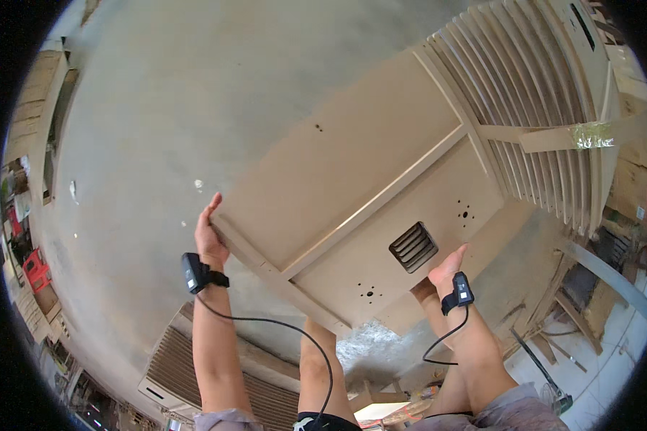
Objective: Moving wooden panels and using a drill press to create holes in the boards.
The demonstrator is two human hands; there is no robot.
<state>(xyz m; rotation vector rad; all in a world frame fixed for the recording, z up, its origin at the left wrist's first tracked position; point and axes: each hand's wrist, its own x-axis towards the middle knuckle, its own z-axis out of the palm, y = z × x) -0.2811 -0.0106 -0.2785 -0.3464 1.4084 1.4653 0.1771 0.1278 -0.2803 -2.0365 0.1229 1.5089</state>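
Red plastic is seen at the far left, where a seat (36, 269) is set well apart from the work. Nearer, a slatted part (226, 363) is seen low down, beyond the left forearm. The left hand (211, 235) is held open at the left corner of the beige panel (338, 172), fingers stretched out rather than wrapped around; by this flat contact, a slip could be caused if the weight were shifted. From the left wrist's black device (194, 273) a loose cable (284, 322) is looped past the panel's lower corner, where it could be snagged. The panel itself is placed between the two hands, above the grey surface (144, 144); how firmly it is supported cannot be told. Its black vent (413, 247) could be scuffed if fingers were dragged across. The right hand (447, 271) is also held open, just beside the vent; whether the panel is touched cannot be told. At far right, the curved slats (514, 79) could be knocked if the panel were swung, since both appear joined.
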